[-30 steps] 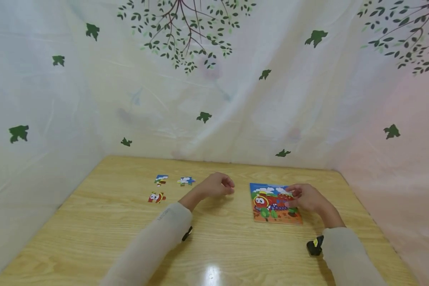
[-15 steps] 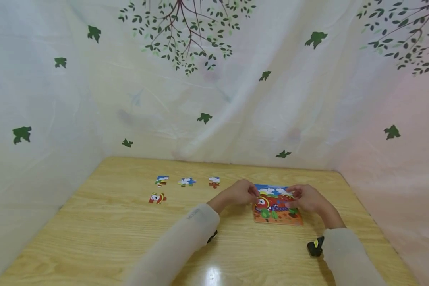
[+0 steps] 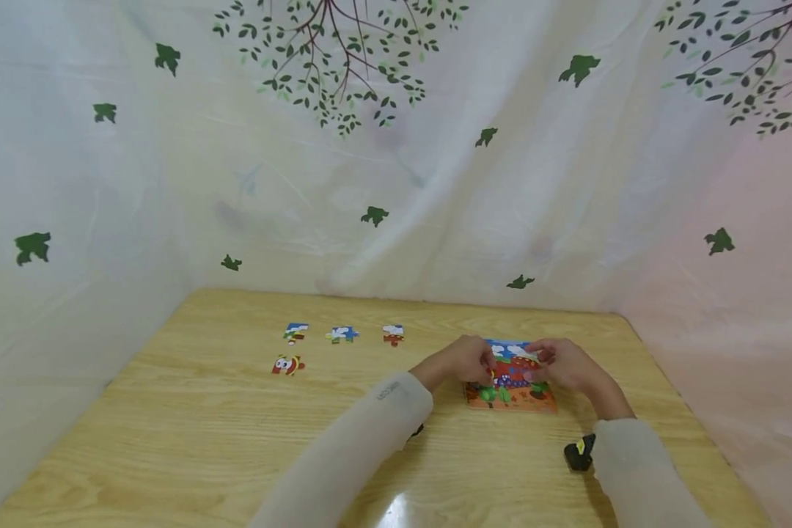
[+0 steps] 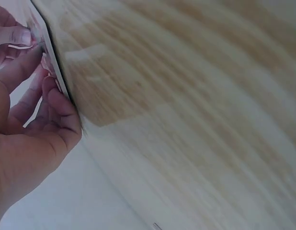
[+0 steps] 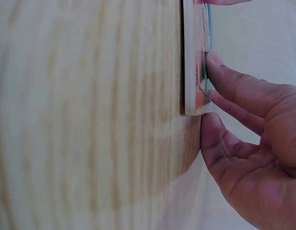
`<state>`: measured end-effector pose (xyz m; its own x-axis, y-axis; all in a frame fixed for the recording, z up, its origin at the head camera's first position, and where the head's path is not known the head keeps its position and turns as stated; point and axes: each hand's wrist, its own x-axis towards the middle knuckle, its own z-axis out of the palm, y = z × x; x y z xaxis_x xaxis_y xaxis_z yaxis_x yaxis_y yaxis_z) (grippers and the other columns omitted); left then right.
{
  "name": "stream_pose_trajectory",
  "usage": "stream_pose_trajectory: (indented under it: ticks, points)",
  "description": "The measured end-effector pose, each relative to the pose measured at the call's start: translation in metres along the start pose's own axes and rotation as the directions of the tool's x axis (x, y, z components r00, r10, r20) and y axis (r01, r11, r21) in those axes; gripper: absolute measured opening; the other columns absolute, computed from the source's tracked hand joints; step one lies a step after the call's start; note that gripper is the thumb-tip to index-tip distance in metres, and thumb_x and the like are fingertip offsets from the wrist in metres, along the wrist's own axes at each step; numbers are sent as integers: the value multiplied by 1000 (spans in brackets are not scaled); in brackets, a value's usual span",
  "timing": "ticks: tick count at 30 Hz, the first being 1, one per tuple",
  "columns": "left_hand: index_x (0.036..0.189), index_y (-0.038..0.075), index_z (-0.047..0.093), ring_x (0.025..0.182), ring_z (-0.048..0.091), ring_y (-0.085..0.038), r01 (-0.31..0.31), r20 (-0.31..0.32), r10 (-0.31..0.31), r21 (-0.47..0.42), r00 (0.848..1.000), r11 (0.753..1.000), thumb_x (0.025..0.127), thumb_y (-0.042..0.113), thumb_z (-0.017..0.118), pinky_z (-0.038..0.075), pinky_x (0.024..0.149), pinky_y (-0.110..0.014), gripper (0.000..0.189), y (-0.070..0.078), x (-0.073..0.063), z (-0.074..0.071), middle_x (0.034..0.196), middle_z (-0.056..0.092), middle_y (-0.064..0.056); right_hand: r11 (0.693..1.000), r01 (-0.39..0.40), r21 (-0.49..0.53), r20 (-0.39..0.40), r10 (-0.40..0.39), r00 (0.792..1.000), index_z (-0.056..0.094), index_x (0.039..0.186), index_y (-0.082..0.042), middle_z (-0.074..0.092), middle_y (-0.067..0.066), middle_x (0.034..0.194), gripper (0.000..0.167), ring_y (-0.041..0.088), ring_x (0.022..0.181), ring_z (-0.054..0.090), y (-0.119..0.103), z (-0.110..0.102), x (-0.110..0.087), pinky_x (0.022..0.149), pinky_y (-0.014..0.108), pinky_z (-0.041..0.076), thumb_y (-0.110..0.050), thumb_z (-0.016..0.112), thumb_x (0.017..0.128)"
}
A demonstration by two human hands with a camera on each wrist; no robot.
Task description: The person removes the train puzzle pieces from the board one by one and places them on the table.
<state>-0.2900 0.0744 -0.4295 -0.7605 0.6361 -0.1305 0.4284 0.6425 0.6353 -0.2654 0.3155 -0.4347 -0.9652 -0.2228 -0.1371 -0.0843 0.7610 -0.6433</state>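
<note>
A square jigsaw board [image 3: 508, 400] with a bright cartoon picture in red, blue and orange lies on the wooden table. My left hand [image 3: 463, 359] is over its left side, fingers curled down onto the picture; whether a piece is pinched there is hidden. In the left wrist view, the fingertips of the left hand [image 4: 40, 115] touch the board's face near its edge. My right hand [image 3: 567, 364] rests at the board's right edge, thumb on the picture. The right wrist view shows the right hand's thumb [image 5: 234, 86] against the face and another finger beside the board's corner.
Loose jigsaw pieces lie left of the board: a cloud-and-red piece [image 3: 393, 335], a blue cloud piece [image 3: 342, 335], a blue corner piece [image 3: 296, 332] and a red face piece [image 3: 287, 365]. A printed cloth [image 3: 290, 205] hangs behind the wooden table [image 3: 204, 440].
My left hand has moved right, from beside the cloud-and-red piece, which it had hidden, to the board's left side. The right hand has stayed at the board's right edge.
</note>
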Motion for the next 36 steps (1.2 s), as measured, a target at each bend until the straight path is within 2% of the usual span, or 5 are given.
stream_pose_trajectory:
  ticks: [7, 12, 19, 25, 36]
  points:
    - [93, 11, 75, 71, 53, -7, 5, -3, -5, 33, 1000, 999, 85, 18, 86, 46, 65, -21, 16, 4, 1, 0, 80, 64, 7, 1000, -2, -11, -2, 2, 1000, 63, 131, 3, 62, 24, 120, 52, 39, 110, 57, 0, 0, 2, 92, 57, 47, -18, 83, 87]
    - [92, 11, 73, 71, 53, -8, 46, 4, -46, 38, 999, 998, 87, 20, 85, 46, 65, -21, 15, 10, 0, 3, 79, 64, 6, 1000, 2, -17, -2, -2, 1000, 62, 130, 3, 62, 24, 119, 52, 39, 110, 57, -2, -1, 1, 92, 56, 48, -16, 83, 87]
    - [79, 12, 73, 68, 56, -7, 83, 28, -85, 56, 996, 995, 91, 20, 81, 47, 63, -21, 15, 15, 1, 7, 76, 65, 7, 1000, -9, -5, 0, 9, 1000, 61, 131, 4, 60, 27, 121, 53, 41, 111, 56, -7, -1, -1, 93, 57, 48, -16, 83, 87]
    - [83, 14, 67, 72, 54, -8, 135, -19, -134, 64, 991, 989, 85, 25, 87, 47, 65, -21, 23, 18, 0, 5, 80, 62, 6, 1000, -27, -5, 2, 27, 1000, 61, 131, 3, 60, 27, 123, 53, 42, 113, 56, -5, 0, -1, 94, 58, 47, -17, 83, 87]
    - [82, 15, 67, 71, 56, -8, 140, -25, -138, 113, 990, 984, 86, 27, 85, 47, 64, -21, 22, 17, 2, 7, 78, 63, 7, 1000, -24, 9, 1, 24, 1000, 62, 130, 4, 60, 26, 119, 52, 40, 110, 56, -7, 0, -2, 92, 55, 48, -16, 83, 87]
